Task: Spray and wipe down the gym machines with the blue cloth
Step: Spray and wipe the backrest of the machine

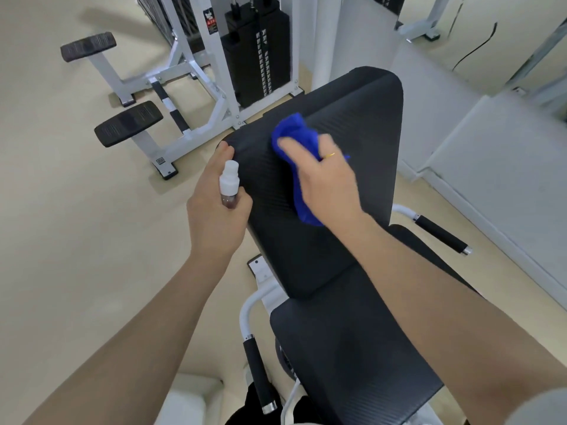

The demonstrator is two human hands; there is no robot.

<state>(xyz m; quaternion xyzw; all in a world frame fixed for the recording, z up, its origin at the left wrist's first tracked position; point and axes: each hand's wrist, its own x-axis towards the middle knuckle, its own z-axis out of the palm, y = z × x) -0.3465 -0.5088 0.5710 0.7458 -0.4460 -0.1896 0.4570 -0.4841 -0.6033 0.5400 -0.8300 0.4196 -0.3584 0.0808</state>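
Right hand (325, 176) flat on crumpled blue cloth (294, 133), fingers (291, 147) nearly straight, pressing it onto black padded bench (352, 118) near far left corner. Left hand (214, 207) at left edge, fingers curled round small clear spray bottle with white cap (228, 185), index fingertip touching the pad.

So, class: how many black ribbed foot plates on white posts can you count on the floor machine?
2: a far black ribbed foot plate at upper left, and a nearer black ribbed foot plate below it. Others may lie out of frame.
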